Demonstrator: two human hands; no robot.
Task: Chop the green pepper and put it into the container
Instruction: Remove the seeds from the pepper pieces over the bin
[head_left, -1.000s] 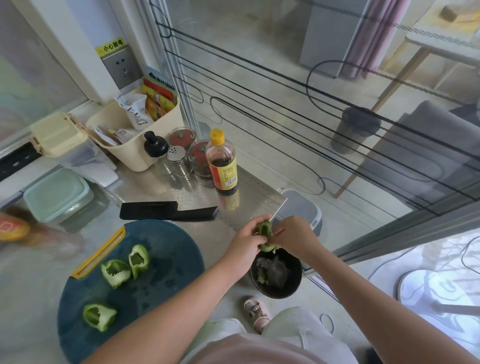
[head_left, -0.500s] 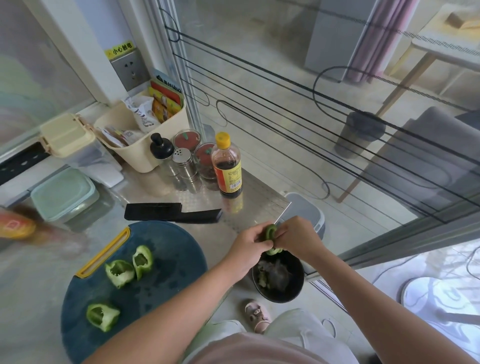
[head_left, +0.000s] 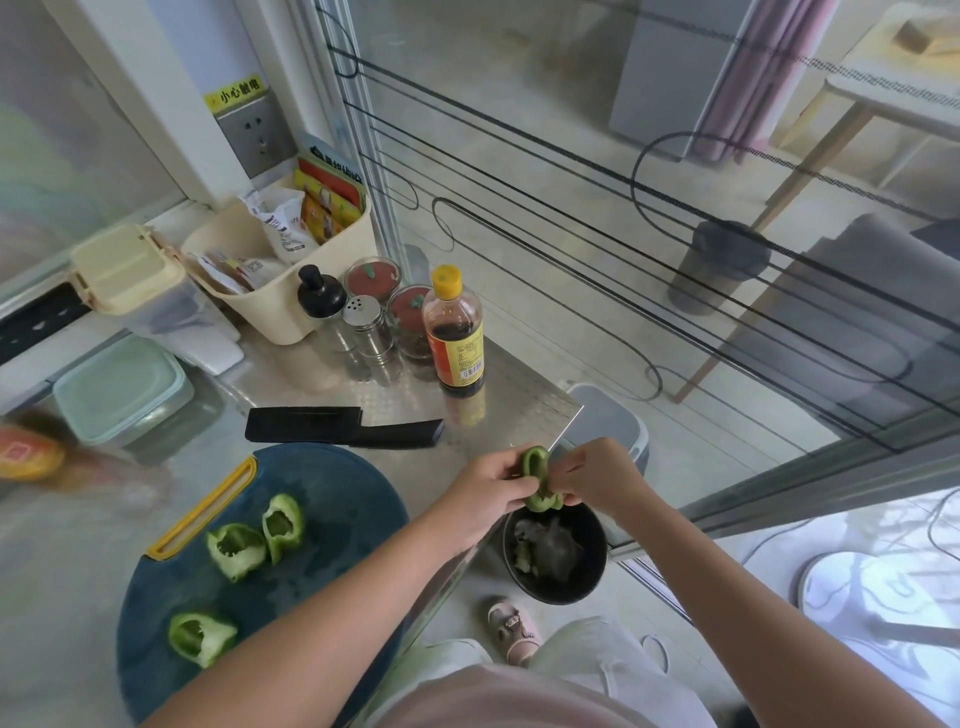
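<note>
L hand (head_left: 488, 486) & R hand (head_left: 597, 475) are both pinching one pepper piece (head_left: 537, 480), holding it in the air just off the counter's (head_left: 519, 405) right edge, directly over a black bin (head_left: 589, 577) that's standing on the floor. L fingers are curling round the piece's left side; R fingertips are nipping its lower right. The piece is standing roughly upright btwn them. The bin is holding greyish & green scraps.

Three more bits of pepper are lying on the round blue cutting board (head_left: 337, 499) at the counter's near edge. A far piece (head_left: 283, 525) is touching a middle piece (head_left: 236, 551) beside the board's yellow-trimmed left edge. A near piece (head_left: 200, 636) is lying alone, apart from those two, toward the board's near-left edge. All three are showing hollow insides.

A black knife (head_left: 343, 428) is lying flat on the counter just past the board's far edge, handle pointing right. Behind it a sauce bottle (head_left: 457, 332) w/ yellow cap is standing upright, a shaker (head_left: 366, 325) just left of it. A cream basket (head_left: 291, 312) of packets is sitting near the far-left corner. A box (head_left: 122, 389) w/ pale green lid is sitting closed at the left edge.
</note>
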